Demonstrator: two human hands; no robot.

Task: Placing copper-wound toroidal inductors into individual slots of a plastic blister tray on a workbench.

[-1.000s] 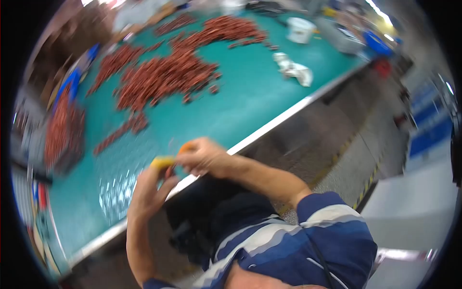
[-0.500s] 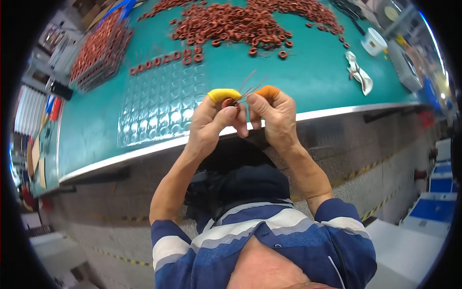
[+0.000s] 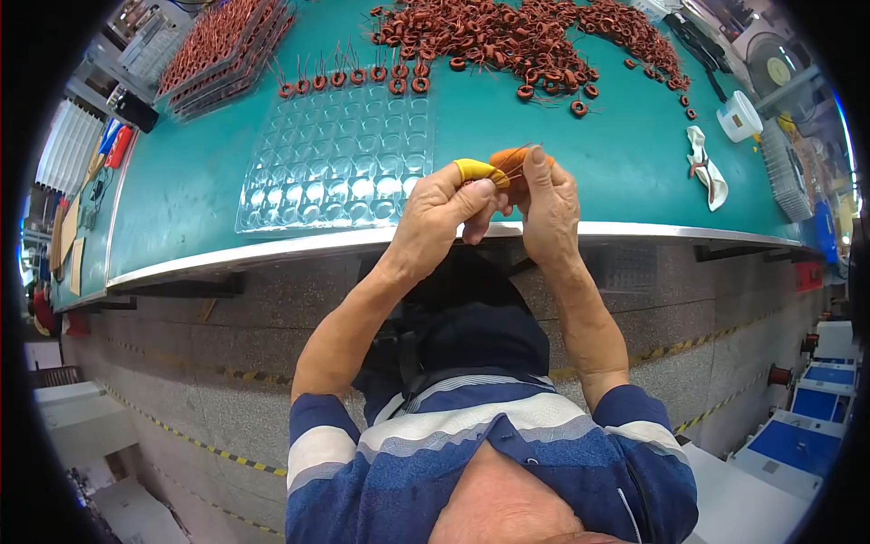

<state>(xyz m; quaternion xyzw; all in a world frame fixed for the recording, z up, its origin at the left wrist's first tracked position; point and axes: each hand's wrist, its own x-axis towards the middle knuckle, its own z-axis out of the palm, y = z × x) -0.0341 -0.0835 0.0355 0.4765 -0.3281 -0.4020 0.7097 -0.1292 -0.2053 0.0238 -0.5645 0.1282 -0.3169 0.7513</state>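
Observation:
My left hand (image 3: 438,210), with a yellow cover on its index finger, is closed in a pinch on a small copper-wound ring coil. The coil's body is mostly hidden behind the fingers. Beside it, my right hand (image 3: 551,207) wears an orange finger cover and grips the coil's thin wire leads (image 3: 515,170), its thumb pointing up. Both hands meet above the table's front edge. To their left lies a clear plastic tray (image 3: 340,159) with round pockets. Upright-wired ring coils (image 3: 357,76) fill the row along its far side, with a few just below at the right.
A large heap of copper coils (image 3: 489,38) spreads across the far side of the green table (image 3: 195,195). Stacked filled trays (image 3: 222,54) stand at the far left. To the right are a white glove-like cloth (image 3: 707,170), a white tub (image 3: 739,116) and stacked clear trays (image 3: 787,181).
The view has shifted, so the table things sit differently in it. My fingers have drawn closer together; the coil's body, visible before, is now mostly covered. My right thumb has risen.

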